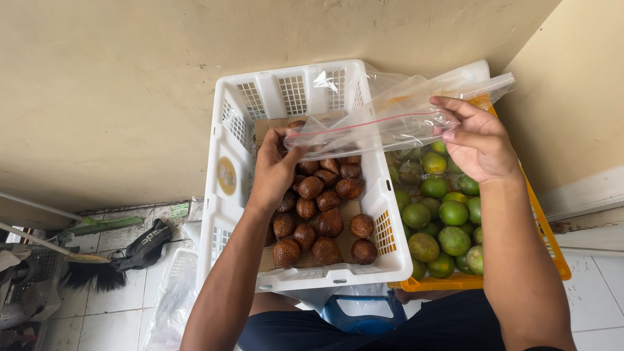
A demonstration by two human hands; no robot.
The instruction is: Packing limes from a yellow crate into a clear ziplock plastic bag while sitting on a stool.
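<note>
My left hand [273,170] and my right hand [478,140] each pinch one end of a clear plastic zip bag [390,120] with a red seal line, stretched flat between them. The bag looks empty. It hangs over a white plastic crate [224,195] that holds several brown scaly snake fruits [328,224]. My left hand hovers just above these fruits. Under my right hand sits an orange crate [552,253] filled with several green citrus fruits [448,224].
Both crates stand against a beige wall [117,97]. A blue plastic stool [357,312] shows below the white crate, near my dark shorts. On the tiled floor at left lie a broom [84,266], a black cloth item [146,244] and clear plastic bags [172,299].
</note>
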